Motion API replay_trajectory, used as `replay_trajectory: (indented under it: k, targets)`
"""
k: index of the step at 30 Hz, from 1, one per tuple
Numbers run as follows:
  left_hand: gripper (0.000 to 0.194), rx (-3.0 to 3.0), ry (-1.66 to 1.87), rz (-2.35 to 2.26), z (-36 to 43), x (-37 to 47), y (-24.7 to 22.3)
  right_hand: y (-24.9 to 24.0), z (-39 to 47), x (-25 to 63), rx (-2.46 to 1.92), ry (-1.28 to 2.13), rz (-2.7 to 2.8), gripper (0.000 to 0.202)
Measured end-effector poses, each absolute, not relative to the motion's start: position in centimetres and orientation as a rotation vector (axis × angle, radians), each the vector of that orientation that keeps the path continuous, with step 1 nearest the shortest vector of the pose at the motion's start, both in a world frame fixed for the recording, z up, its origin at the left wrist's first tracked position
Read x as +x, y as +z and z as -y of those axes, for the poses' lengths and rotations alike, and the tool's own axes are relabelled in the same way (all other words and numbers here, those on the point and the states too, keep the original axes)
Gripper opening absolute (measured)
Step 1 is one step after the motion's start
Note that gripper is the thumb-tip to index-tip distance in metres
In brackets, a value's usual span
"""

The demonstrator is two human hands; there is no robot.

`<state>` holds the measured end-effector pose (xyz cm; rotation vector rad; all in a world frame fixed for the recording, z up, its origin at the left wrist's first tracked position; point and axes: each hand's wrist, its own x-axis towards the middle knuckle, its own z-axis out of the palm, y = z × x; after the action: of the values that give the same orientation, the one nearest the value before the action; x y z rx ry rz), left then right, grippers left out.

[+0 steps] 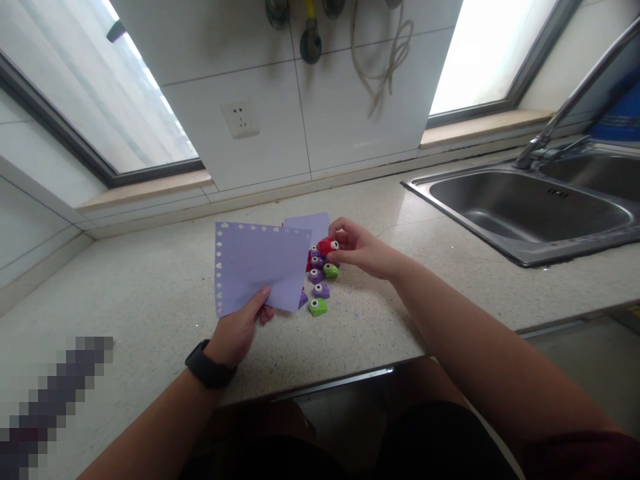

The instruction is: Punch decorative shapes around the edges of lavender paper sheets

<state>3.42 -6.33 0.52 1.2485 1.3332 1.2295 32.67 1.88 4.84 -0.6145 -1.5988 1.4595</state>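
My left hand (247, 313) pinches the lower edge of a purple sheet of paper (260, 267), thumb on top. Small cut-out shapes, stars and hearts among them, run along its left and top edges. To its right, my right hand (357, 247) is closed on a red craft punch (327, 248). Below that punch lie several more small punches on the counter, among them a purple punch (321, 291) and a green punch (317, 307). The held sheet hides part of this group. Behind it lies another purple sheet (310, 222).
The speckled counter (150, 287) carries tiny purple paper bits near the punches. A steel sink (525, 200) with a faucet (537, 143) is set in at the right. On the tiled wall are a socket (240, 119) and a hanging cord (387, 67). The counter's front edge is close to me.
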Motion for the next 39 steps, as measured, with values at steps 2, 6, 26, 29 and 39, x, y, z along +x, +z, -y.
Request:
replay_trajectory:
  k: [2, 6, 26, 29, 39]
  targets:
    - [0.036, 1.247, 1.225, -1.325, 6.3, 3.5, 0.6, 4.8, -1.8, 32.5, -0.574, 1.524, 1.526, 0.039]
    - [0.035, 1.246, 1.23, -1.336, 6.3, 3.5, 0.6, 4.9, -1.4, 31.9, -0.494, 1.633, 1.417, 0.032]
    - [0.036, 1.257, 1.227, -1.328, 6.3, 3.5, 0.5, 3.8, -1.2, 30.5, -0.389, 1.422, 1.502, 0.042]
    - [0.036, 1.272, 1.215, -1.329, 6.4, 3.5, 0.6, 3.8, -1.2, 30.2, -0.405, 1.373, 1.479, 0.043]
    - [0.036, 1.307, 1.194, -1.345, 6.6, 3.5, 1.0, 3.5, -1.1, 29.9, -0.482, 1.333, 1.431, 0.044]
